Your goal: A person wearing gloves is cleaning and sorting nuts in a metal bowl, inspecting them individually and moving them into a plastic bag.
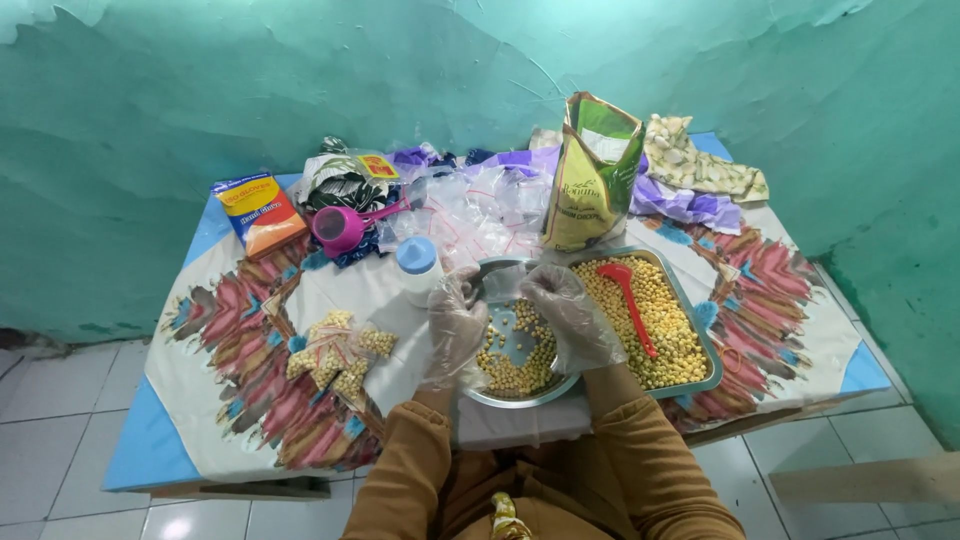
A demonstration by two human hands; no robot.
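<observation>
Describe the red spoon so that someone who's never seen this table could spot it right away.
Start at the table with the patterned cloth, against the teal wall. On its right side, beside the round metal bowl under the gloved hands, sits a rectangular metal tray full of yellow chickpeas. The red spoon lies slanted on them, the only red thing in the tray; the other scoop nearby is pink.

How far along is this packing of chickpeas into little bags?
Done: a small heap of filled little bags lies on the cloth at the left. In hand: the gloved left hand and right hand hold a clear bag over the round bowl of chickpeas. Left: the tray is full, and empty bags wait behind.
</observation>
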